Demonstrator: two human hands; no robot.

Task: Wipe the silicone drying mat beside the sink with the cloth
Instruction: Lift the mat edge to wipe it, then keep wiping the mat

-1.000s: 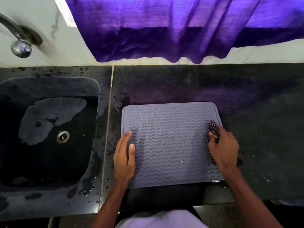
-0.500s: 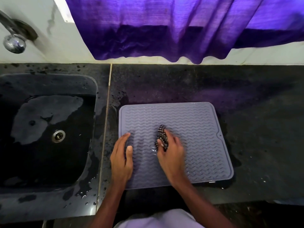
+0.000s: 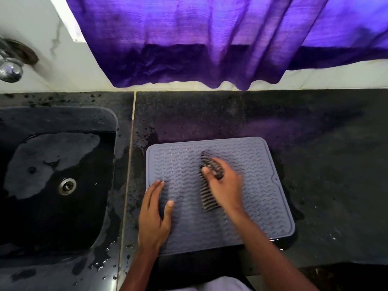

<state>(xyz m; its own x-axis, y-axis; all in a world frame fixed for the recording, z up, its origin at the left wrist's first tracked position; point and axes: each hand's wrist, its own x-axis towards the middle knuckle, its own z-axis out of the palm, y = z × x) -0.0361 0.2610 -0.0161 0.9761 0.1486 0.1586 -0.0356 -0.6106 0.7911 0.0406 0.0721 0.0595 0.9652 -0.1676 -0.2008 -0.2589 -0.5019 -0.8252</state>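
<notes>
Head view shows the mat (image 3: 258,185), a grey rectangle with wavy ridges, lying flat on the dark counter (image 3: 325,164) at centre frame, just right of the sink (image 3: 63,185) that fills the left of the frame. The right hand (image 3: 225,185) sits near the middle of the mat, fingers curled down around a bunched checked cloth (image 3: 207,198), which pokes out above the fingers and trails toward the lower frame beside the palm; it is motion-blurred, so the exact grip is hard to read, but the hand is closed on the cloth and pressing it to the ridges. The left hand (image 3: 154,215) lies flat and spread on the mat's lower left part, fingers extended toward the upper frame, holding nothing and apparently pinning the mat in place. The relation that matters: bare mat lies on both sides of the cloth, a wider span toward the right edge with its small notch, a narrower strip toward the left hand. The mat looks nearly square with the counter edge, slightly longer side to side, so strokes along that axis, judged from here, cover it best. The right hand is the one on the cloth; the left would block a stroke into the lower left corner unless shifted. No brand, label or writing can be read anywhere in frame.
</notes>
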